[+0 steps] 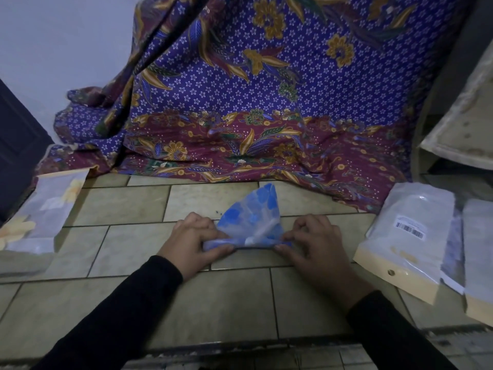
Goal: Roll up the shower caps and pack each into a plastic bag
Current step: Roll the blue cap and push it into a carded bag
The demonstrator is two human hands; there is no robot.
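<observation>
Shower cap (250, 222) lies on the tiled surface (128, 241) directly between the two hands, with its near edge caught at both ends. The left hand (190, 241) curls its fingers over the left end of that edge, thumb along the front, pinching the plastic. The right hand (317, 244) pinches the right end in the same way, fingers bent and thumb tip against the edge. Both arms wear black sleeves (128, 303) and come in low over the tiles.

The shower cap is thin, translucent plastic printed with blue blotches. It is folded flat into a rough triangle, the wide base nearest the person and the tip pointing away toward the patterned cloth (253, 102) draped behind. The base looks doubled over into a narrow band between the two pinches, and a whitish crumpled streak runs up through the middle.

A stack of plastic bags (405, 236) with a pale yellow header strip and a barcode label lies to the right of the right hand. A flower-printed bag (45, 212) lies well off to the left.
</observation>
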